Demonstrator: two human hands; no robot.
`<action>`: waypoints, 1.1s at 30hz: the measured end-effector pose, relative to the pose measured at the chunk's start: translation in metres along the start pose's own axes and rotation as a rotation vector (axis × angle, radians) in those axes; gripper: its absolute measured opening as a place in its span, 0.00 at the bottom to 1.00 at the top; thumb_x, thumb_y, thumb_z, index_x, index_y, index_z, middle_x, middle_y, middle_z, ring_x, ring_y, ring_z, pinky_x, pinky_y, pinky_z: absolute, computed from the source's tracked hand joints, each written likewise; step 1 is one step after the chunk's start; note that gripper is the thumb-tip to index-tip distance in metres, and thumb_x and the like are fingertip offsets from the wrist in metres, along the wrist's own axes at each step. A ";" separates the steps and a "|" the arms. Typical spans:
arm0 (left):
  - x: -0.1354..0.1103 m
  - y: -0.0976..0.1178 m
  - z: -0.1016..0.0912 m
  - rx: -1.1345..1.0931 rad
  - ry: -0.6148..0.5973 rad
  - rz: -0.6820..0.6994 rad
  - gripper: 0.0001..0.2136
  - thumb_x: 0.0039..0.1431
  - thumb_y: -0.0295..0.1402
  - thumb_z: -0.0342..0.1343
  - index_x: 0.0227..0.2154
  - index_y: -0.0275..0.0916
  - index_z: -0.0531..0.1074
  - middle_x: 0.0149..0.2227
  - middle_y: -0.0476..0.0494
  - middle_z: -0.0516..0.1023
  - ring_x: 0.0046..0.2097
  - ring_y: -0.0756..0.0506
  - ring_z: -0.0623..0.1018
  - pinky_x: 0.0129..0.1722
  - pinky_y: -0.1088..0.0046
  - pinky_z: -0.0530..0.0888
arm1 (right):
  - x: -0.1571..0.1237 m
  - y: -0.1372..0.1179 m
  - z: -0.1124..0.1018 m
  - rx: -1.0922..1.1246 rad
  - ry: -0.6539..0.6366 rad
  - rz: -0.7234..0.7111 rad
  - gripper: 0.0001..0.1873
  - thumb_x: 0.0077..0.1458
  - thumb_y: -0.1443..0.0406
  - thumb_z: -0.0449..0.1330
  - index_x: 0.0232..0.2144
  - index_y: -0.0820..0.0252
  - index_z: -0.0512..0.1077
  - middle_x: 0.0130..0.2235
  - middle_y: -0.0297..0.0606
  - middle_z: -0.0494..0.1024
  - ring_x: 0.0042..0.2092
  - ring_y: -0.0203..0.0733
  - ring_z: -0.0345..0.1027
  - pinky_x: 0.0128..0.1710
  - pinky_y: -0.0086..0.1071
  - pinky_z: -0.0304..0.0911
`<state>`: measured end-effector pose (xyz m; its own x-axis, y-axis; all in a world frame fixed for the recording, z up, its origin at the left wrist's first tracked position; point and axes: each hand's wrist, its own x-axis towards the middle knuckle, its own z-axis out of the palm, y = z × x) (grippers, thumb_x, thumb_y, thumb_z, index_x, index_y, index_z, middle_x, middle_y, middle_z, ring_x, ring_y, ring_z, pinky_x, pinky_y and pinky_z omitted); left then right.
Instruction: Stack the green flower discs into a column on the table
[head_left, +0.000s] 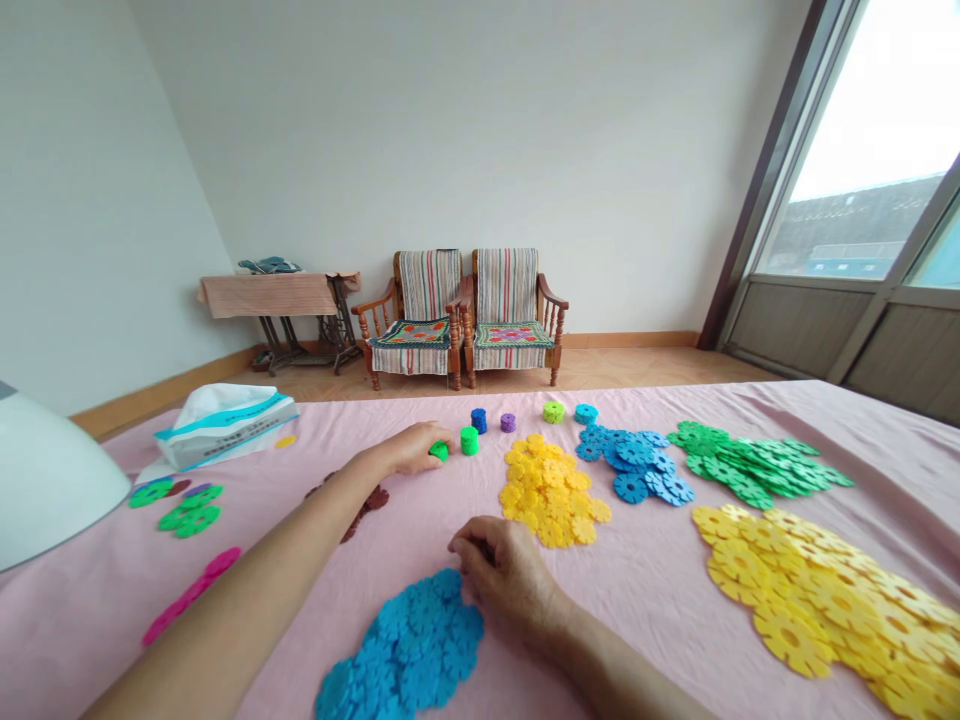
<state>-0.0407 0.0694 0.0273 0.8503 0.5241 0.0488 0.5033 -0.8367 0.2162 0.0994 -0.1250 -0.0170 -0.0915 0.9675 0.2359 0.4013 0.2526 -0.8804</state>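
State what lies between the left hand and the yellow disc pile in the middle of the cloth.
In the head view, a short green stack of plastic discs stands on the pink cloth between the left hand and the yellow disc pile. A smaller green piece sits at the fingertips.

Your left-hand grip (411, 448) curls against a small green plastic disc piece (439, 452), just beside a taller green stack (469, 441). Your right-hand grip (502, 570) rests at the edge of a pile of blue snowflake discs (405, 640) on the pink sheet (82, 640). Ahead of your right-hand grip lies a heap of yellow discs (551, 492).
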 end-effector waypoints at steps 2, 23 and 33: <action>-0.002 0.000 -0.003 0.009 0.011 -0.028 0.17 0.44 0.24 0.54 0.40 0.41 0.73 0.37 0.46 0.73 0.39 0.45 0.72 0.40 0.74 0.66 | 0.000 0.000 0.000 0.001 -0.005 0.003 0.13 0.57 0.64 0.51 0.26 0.62 0.71 0.21 0.31 0.70 0.23 0.30 0.63 0.23 0.22 0.54; -0.158 0.104 -0.006 -0.250 0.085 -0.246 0.11 0.58 0.37 0.50 0.40 0.44 0.74 0.39 0.46 0.76 0.38 0.47 0.73 0.38 0.73 0.68 | -0.005 -0.002 -0.002 -0.111 -0.031 -0.084 0.14 0.58 0.63 0.51 0.27 0.62 0.73 0.22 0.34 0.72 0.25 0.33 0.64 0.25 0.25 0.56; -0.164 0.117 0.016 -0.353 0.110 -0.199 0.09 0.59 0.36 0.51 0.38 0.44 0.75 0.36 0.47 0.74 0.35 0.49 0.73 0.36 0.75 0.70 | -0.012 -0.012 -0.004 -0.236 -0.080 -0.176 0.15 0.57 0.64 0.52 0.23 0.63 0.74 0.25 0.36 0.72 0.27 0.33 0.63 0.26 0.27 0.55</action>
<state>-0.1190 -0.1173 0.0294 0.7108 0.6998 0.0716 0.5561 -0.6213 0.5520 0.0997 -0.1396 -0.0074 -0.2456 0.9097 0.3348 0.5729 0.4148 -0.7069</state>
